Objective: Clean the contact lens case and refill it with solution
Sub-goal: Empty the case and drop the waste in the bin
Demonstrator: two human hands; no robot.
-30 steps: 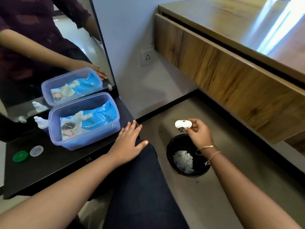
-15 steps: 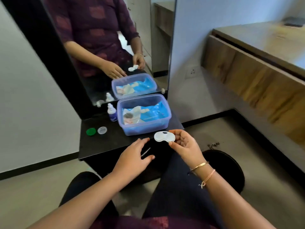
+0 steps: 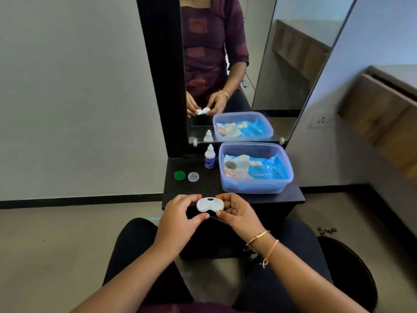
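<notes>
A white two-well contact lens case (image 3: 210, 204) is held over the front edge of the black table (image 3: 293, 195). My left hand (image 3: 180, 219) pinches its left end and my right hand (image 3: 238, 214) pinches its right end. Both wells face up and have no caps on. A green cap (image 3: 179, 175) and a clear cap (image 3: 193, 176) lie apart at the table's left. Behind them stands a small white solution bottle (image 3: 209, 156) with a blue label.
A blue plastic tub (image 3: 256, 169) with a blue packet and tissues fills the table's right side. A mirror (image 3: 243, 64) rises behind the table. A black waste bin (image 3: 347, 269) sits on the floor at my right. A wooden counter (image 3: 383, 105) runs along the right wall.
My right hand brought the case from over the waste bin to the table's front edge. My left hand lifted off the table and took hold of the case's left end. The view swung left.
</notes>
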